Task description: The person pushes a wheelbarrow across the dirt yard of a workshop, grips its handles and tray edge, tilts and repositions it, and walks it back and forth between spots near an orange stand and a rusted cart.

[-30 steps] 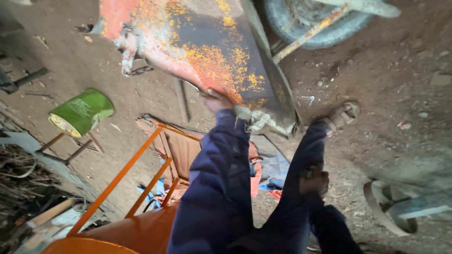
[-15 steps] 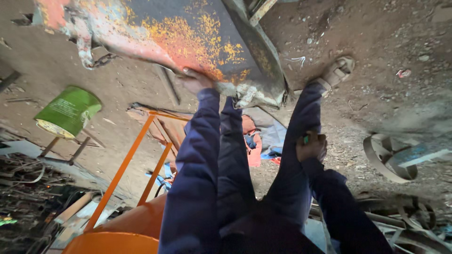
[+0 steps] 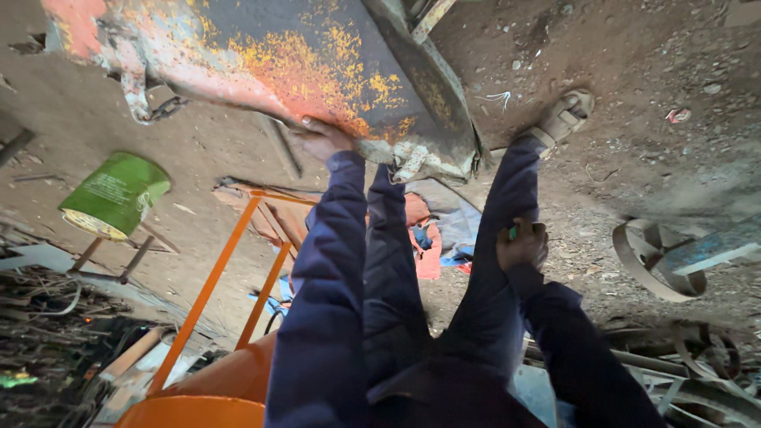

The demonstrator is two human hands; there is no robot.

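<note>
- Bracing: left hand (image 3: 321, 139), fingers spread flat, presses the rusty metal panel's (image 3: 317, 55) lower edge, above the dirt floor (image 3: 634, 63).
- Right hand (image 3: 521, 244) at knee, fingers curled round a small green object (image 3: 514, 232).
- Next move likely needs firm panel steadying.

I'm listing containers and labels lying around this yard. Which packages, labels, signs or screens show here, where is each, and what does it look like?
Green can: on its side on the dirt, left of the orange frame; cylindrical, with a green label bearing pale print and a yellowish end facing the camera.
No signs or screens show.
</note>
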